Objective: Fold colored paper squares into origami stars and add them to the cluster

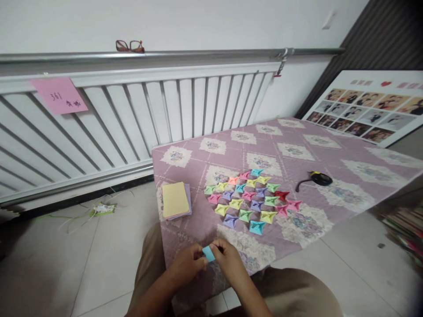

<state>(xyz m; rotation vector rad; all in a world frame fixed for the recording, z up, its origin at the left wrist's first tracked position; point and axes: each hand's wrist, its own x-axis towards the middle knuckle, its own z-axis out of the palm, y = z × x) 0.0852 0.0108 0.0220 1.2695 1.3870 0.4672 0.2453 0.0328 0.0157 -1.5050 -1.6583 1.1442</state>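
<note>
Between my two hands, near the front edge of the table, is a small blue paper (209, 253), folded into a little rectangle. The fingers of my left hand (189, 263) pinch its left side, and those of my right hand (226, 255) pinch its upper right side. Beyond them lie several folded paper pieces (246, 215) in rows, in yellow, green, blue, purple, pink and red. A stack of paper sheets (176, 200), yellow on top, sits at the table's left edge.
A patterned pink cloth (205, 163) covers the table. On its right side lies a black object with a strap (321, 178). A photo board (360, 110) leans at the back right. Glasses (130, 46) rest on the pipe above the radiator (194, 105). A power strip (104, 209) is on the floor.
</note>
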